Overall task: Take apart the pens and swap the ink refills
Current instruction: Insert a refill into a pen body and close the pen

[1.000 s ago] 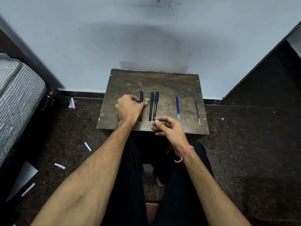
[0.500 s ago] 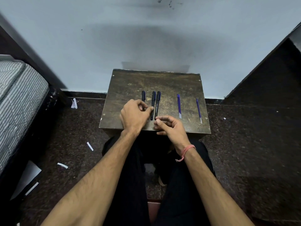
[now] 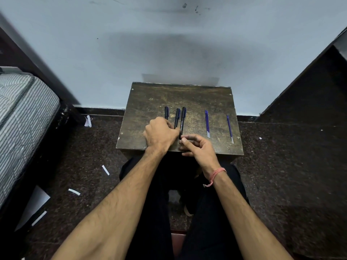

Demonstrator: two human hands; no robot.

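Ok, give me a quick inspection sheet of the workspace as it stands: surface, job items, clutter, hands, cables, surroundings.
Surface: small worn wooden table, scuffed top.
Job's things: three black pens lying side by side, left of centre; blue refills to their right; single refill near the right edge.
Clutter: paper scraps on the dark floor at left.
Hands: left hand rests over the pens' near ends; right hand pinches the near end of the rightmost pen.
Cables: nothing seen.
Surroundings: pale wall behind, striped mattress at left.
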